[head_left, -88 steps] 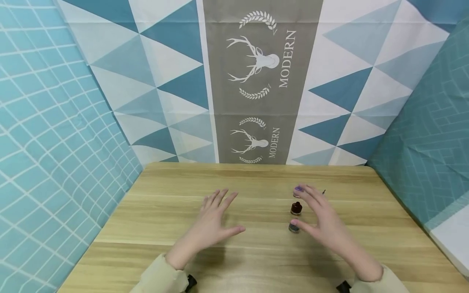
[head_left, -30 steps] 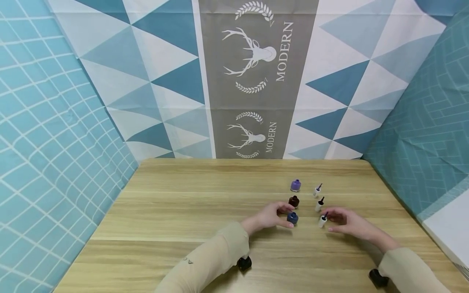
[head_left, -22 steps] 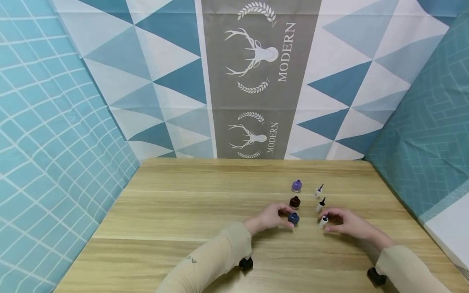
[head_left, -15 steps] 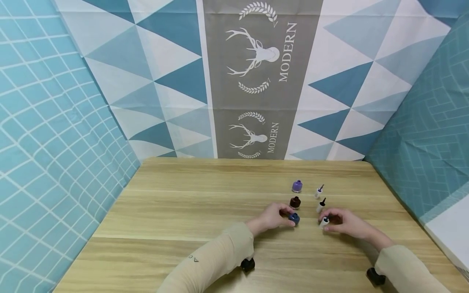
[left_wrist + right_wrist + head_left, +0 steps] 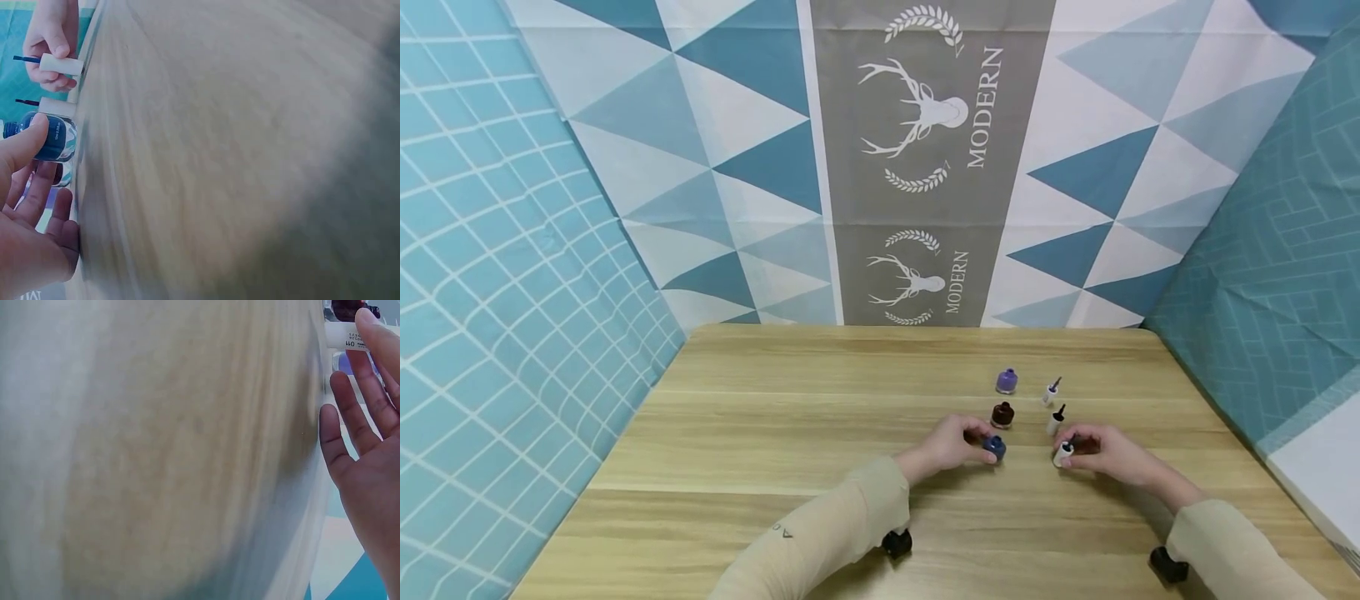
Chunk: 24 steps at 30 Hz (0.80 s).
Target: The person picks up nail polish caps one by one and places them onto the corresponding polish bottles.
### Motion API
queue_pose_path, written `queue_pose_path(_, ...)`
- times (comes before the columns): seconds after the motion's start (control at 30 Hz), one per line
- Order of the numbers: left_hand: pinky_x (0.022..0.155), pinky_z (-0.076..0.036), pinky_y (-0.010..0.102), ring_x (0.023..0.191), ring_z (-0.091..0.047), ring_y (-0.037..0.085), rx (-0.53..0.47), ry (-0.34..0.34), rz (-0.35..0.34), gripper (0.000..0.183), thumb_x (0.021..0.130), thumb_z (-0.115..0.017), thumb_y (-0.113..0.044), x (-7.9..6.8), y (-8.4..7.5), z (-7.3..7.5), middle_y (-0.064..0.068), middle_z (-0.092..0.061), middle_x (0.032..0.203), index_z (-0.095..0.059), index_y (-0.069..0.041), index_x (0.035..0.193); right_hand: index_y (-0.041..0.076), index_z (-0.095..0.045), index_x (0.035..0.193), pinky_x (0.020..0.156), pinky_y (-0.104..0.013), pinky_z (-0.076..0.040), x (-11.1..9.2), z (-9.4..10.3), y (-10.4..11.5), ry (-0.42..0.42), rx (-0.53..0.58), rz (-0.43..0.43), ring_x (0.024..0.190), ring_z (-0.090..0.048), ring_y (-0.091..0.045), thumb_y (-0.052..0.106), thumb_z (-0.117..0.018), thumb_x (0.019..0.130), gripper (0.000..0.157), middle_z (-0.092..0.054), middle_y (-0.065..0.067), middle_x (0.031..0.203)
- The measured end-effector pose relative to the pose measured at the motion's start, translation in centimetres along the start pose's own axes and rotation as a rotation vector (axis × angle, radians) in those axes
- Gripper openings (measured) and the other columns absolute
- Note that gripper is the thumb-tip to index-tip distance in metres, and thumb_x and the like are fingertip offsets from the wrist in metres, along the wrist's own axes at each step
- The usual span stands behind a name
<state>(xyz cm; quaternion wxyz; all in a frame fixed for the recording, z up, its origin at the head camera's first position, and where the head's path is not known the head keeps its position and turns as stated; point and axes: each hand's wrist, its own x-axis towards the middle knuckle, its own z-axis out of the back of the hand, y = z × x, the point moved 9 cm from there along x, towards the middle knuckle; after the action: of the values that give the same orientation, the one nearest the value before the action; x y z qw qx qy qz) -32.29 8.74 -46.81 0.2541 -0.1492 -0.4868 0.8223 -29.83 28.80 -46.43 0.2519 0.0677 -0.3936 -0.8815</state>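
My left hand (image 5: 953,444) pinches a small blue nail polish bottle (image 5: 996,449) between thumb and fingers; in the left wrist view the thumb lies across the bottle's label. The bottle has no cap, and its threaded neck shows. To the right, my right hand (image 5: 1105,454) grips a white nail polish cap (image 5: 1062,454) whose dark brush points upward. The cap's printed end (image 5: 354,339) shows in the right wrist view under the thumb. Bottle and cap are a short gap apart.
Behind the blue bottle stand a dark red nail polish bottle (image 5: 1002,416) and a purple one (image 5: 1007,382), both uncapped. Two more white caps (image 5: 1055,423) stand brush-up beside them. A white block-like edge (image 5: 1318,475) borders the wooden table (image 5: 760,417) at right.
Both hands, spread over the table at first, have come down to the blue bottle and the nearest cap and taken hold of them. Lately the blue bottle has shifted slightly left.
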Motion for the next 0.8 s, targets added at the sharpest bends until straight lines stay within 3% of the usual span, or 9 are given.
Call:
queue_pose_path(0.23, 0.08, -0.045, 0.019, 0.087, -0.059, 0.008, -0.017, 0.01, 0.002, 0.028, 0.074, -0.079, -0.016, -1.3, 0.0, 0.9, -0.006, -0.069, 0.096, -0.07, -0.012, 0.101, 0.014, -0.065, 0.1, 0.071, -0.022, -0.051, -0.1, 0.4, 1.4, 0.001, 0.0, 0.044, 0.087, -0.058, -0.001, 0.02, -0.071, 0.085, 0.017, -0.064, -0.013, 0.105)
queue_pose_path(0.47, 0.082, -0.046, 0.022, 0.084, -0.059, 0.004, -0.03, -0.003, 0.003, 0.027, 0.074, -0.079, -0.015, -3.2, -0.1, 2.4, -0.006, -0.067, 0.094, -0.07, -0.012, 0.1, 0.012, -0.065, 0.1, 0.068, -0.022, -0.05, -0.2, 0.7, 3.1, 0.006, -0.024, 0.077, 0.082, -0.058, -0.001, 0.02, -0.071, 0.084, 0.019, -0.065, 0.001, 0.099)
queue_pose_path(0.63, 0.081, -0.048, 0.022, 0.086, -0.06, 0.007, -0.041, -0.015, -0.01, 0.027, 0.075, -0.079, -0.014, -4.1, -0.2, 3.6, -0.003, -0.067, 0.095, -0.069, -0.011, 0.1, 0.008, -0.065, 0.1, 0.069, -0.022, -0.051, -0.1, 1.0, 4.4, 0.012, -0.008, 0.108, 0.083, -0.059, -0.002, 0.019, -0.07, 0.085, 0.02, -0.066, -0.006, 0.1)
queue_pose_path(0.8, 0.079, -0.048, 0.026, 0.09, -0.06, 0.014, -0.039, -0.033, -0.005, 0.027, 0.075, -0.079, -0.016, -5.0, -0.3, 5.0, -0.002, -0.067, 0.096, -0.069, -0.012, 0.1, 0.006, -0.064, 0.102, 0.069, -0.023, -0.05, 0.2, 1.1, 5.7, 0.031, 0.012, 0.073, 0.084, -0.058, -0.003, 0.02, -0.068, 0.087, 0.021, -0.066, -0.004, 0.101)
